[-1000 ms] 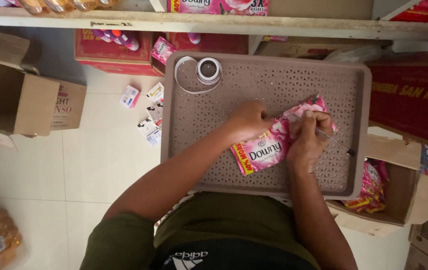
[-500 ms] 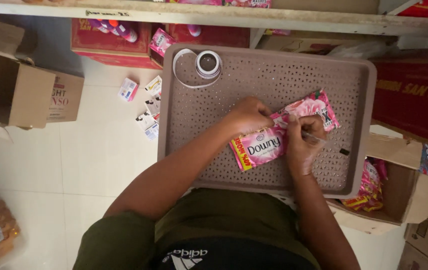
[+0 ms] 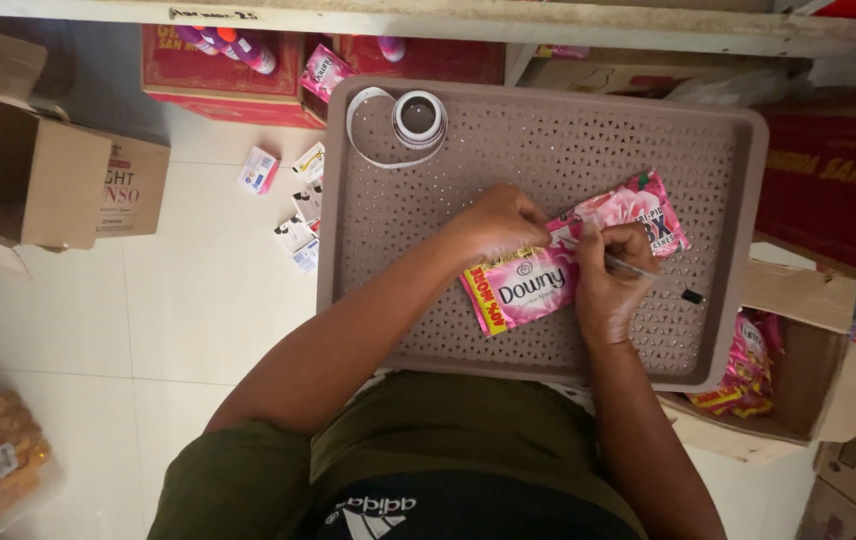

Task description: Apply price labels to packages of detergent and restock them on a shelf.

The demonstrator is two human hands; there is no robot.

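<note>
Left hand: my left hand [image 3: 496, 222] lies knuckles up on the upper left part of the pink sachet [image 3: 573, 262], fingers curled, pressing it flat against the tray.
Right hand: my right hand [image 3: 610, 275] is closed round a pen [image 3: 648, 277], tip against the sachet near its middle; the dark cap end points right, over the tray.
Pink sachet: flat and tilted, lower end with a yellow strip toward my body, upper end with a flower print toward the tray's right wall; both hands touch it.
Tray: a grey-brown perforated plastic tray [image 3: 548, 140] serves as my work surface, propped across my lap.
Tape roll: a roll of clear tape [image 3: 418, 117] sits in the far left corner of the tray, a loose strip curling over the rim.
Floor: pale tiles [image 3: 188, 290] with several small packets [image 3: 298, 215] just left of the tray.
Boxes: an open brown carton [image 3: 38, 180] at far left; another open carton [image 3: 798, 370] holding red packets at lower right.
</note>
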